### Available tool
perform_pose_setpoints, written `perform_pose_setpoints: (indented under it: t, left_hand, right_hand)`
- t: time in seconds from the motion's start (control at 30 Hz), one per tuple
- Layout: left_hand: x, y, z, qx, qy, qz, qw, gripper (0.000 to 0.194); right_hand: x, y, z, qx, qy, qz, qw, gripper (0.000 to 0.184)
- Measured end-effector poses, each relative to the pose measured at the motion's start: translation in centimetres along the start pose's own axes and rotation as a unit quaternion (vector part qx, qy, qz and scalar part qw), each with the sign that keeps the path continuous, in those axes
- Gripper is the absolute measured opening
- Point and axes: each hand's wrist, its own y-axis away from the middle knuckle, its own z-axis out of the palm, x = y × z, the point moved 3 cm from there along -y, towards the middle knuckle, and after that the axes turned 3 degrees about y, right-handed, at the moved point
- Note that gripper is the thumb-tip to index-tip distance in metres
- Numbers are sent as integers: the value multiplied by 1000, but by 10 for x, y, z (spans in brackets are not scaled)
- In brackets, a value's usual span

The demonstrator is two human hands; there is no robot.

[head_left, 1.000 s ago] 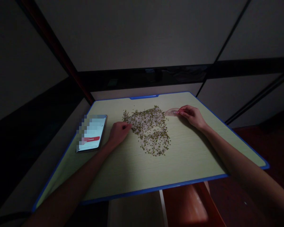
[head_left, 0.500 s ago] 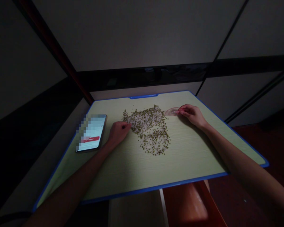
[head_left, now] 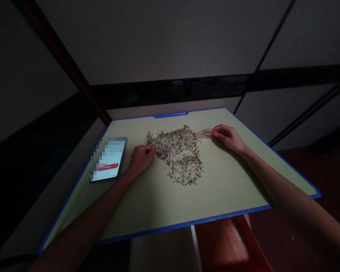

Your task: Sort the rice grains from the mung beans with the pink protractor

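The pile of pale and green grains (head_left: 175, 142) lies mid-table, and at its nine o'clock the left hand (head_left: 141, 158) rests half curled, fingertips at the grains' edge, though whether it pinches any I cannot tell. At the pile's two o'clock, the right hand (head_left: 227, 136) grips a clear pink half-disc (head_left: 203, 133) between thumb and fingers, its far end reaching the grains' edge. The phone (head_left: 110, 158) lies lit beyond the left hand at nine, and below the blue-edged table (head_left: 232, 185) an orange bin (head_left: 219, 247) sits toward five.
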Motion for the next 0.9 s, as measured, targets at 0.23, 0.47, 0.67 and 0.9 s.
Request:
perform_pose_setpoints:
  t: [0.23, 0.47, 0.67, 0.9]
  left_hand:
    - [-2, 0, 0, 2, -2, 4, 1000, 36]
    - [0, 1, 0, -2, 1, 4, 1000, 36]
    - [-1, 1, 0, -1, 4, 3, 1000, 36]
    - [-3, -1, 0, -1, 1, 7, 1000, 36]
  right_hand:
    - [0, 0, 0, -5, 1, 0, 1000, 19]
    - [0, 1, 2, -18, -5, -1, 1000, 18]
    - [-1, 1, 3, -27, -4, -6, 1000, 20]
    - [0, 1, 2, -41, 2, -4, 999, 20]
